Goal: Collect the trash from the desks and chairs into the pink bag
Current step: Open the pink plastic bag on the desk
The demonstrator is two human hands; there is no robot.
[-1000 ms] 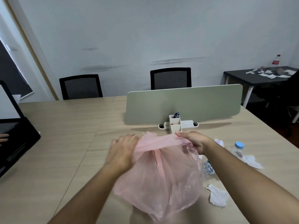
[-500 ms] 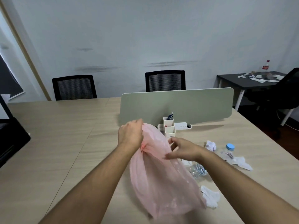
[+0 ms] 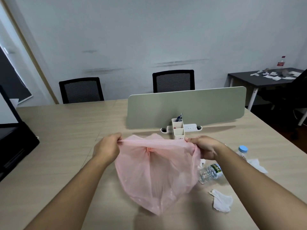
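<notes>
A thin pink plastic bag hangs above the wooden desk. My left hand grips its rim on the left and my right hand grips the rim on the right, stretching the mouth wide between them. On the desk to the right lie a crushed clear bottle, a torn white tissue, another tissue and a small bottle with a blue cap, partly hidden behind my right forearm.
A pale green divider panel with a white pen holder stands behind the bag. Two black chairs sit at the far side. A dark table at the back right carries more paper scraps and a cola bottle. A black laptop sits at left.
Half a second ago only my left hand held the bunched bag while my right reached for it. Now both hands hold the rim and have pulled it apart sideways.
</notes>
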